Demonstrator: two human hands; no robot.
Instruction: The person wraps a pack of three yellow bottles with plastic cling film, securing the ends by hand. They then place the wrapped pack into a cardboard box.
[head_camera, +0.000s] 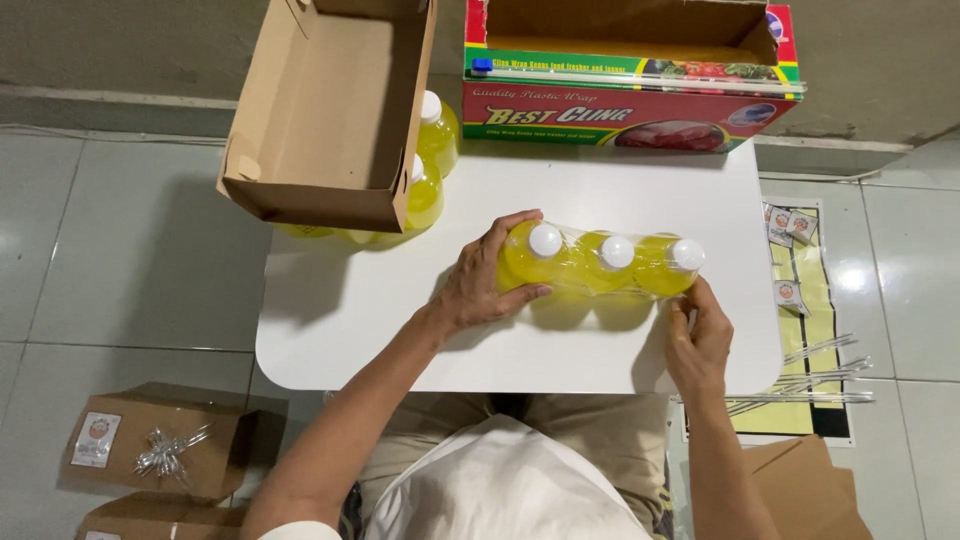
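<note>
Three yellow bottles with white caps (600, 262) stand in a row on the white table (340, 320), bundled together in clear plastic wrap. My left hand (482, 280) grips the leftmost bottle of the row, fingers curled around its side. At the row's right end, my right hand (697, 340) presses its fingertips against the wrap on the rightmost bottle.
An open cardboard box (330, 110) sits at the table's back left, with two more yellow bottles (430, 165) beside it. A long red and green box of cling wrap (625, 75) lies along the back. Small cardboard boxes (160, 445), stickers (790, 260) and clear strips (810, 375) are on the floor.
</note>
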